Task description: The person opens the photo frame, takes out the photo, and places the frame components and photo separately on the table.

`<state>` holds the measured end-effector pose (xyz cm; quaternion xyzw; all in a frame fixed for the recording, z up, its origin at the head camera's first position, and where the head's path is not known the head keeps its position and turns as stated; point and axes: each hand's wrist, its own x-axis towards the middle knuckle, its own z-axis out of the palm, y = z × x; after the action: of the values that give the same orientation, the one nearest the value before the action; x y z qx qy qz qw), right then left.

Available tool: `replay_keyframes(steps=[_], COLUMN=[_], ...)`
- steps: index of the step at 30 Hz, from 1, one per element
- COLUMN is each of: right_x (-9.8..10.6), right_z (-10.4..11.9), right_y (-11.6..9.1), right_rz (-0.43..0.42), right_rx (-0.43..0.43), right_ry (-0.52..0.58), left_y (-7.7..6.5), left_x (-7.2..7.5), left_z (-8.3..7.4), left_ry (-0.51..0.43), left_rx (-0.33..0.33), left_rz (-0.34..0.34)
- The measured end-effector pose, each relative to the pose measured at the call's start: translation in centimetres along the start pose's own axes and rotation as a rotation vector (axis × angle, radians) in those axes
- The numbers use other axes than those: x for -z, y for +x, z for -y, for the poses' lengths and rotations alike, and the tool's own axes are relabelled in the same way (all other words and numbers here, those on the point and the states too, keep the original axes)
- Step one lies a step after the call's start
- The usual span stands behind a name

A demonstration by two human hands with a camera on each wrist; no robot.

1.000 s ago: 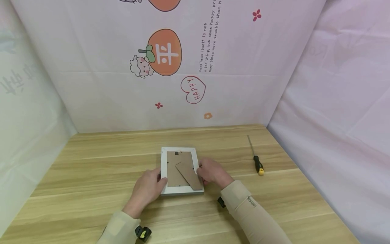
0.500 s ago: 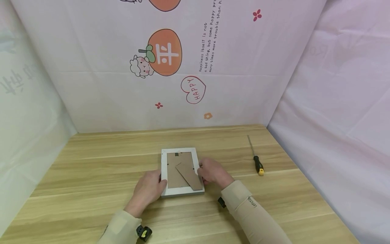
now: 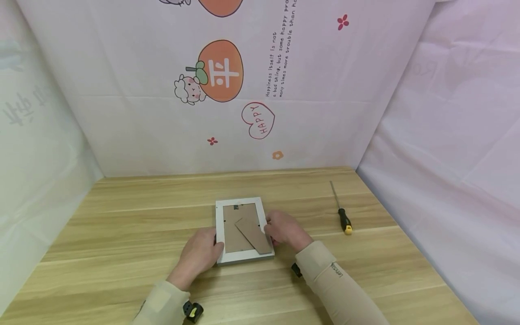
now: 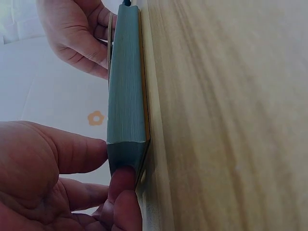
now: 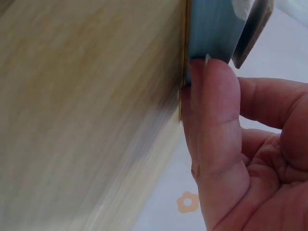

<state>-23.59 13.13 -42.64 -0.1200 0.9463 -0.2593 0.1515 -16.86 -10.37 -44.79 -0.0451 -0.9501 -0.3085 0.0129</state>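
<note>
Photo frame (image 3: 237, 234), back uppermost over the table (image 3: 122, 253) in the head view, lies between left hand (image 3: 199, 250) and right hand (image 3: 286, 230), about equally near, long axis running fore and aft. The left-wrist view shows left-hand digits clamped beside its near corner; the right-wrist view, right-hand digits pinching the opposite side.

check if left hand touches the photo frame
Touching: the left wrist view shows the left hand gripping the photo frame near one end, no gap between.
</note>
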Motion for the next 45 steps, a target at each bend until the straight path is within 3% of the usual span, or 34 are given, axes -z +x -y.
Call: replay_keyframes(steps=[45], right_x=[-0.13], right_z=[-0.07], right_y=[0.07], right_rz=[-0.001], right_rx=[-0.024], right_ry=[-0.025], left_y=[-0.19], left_x=[-0.02], left_z=[-0.26], left_ry=[0.071], left_rx=[-0.034], left_rz=[0.016])
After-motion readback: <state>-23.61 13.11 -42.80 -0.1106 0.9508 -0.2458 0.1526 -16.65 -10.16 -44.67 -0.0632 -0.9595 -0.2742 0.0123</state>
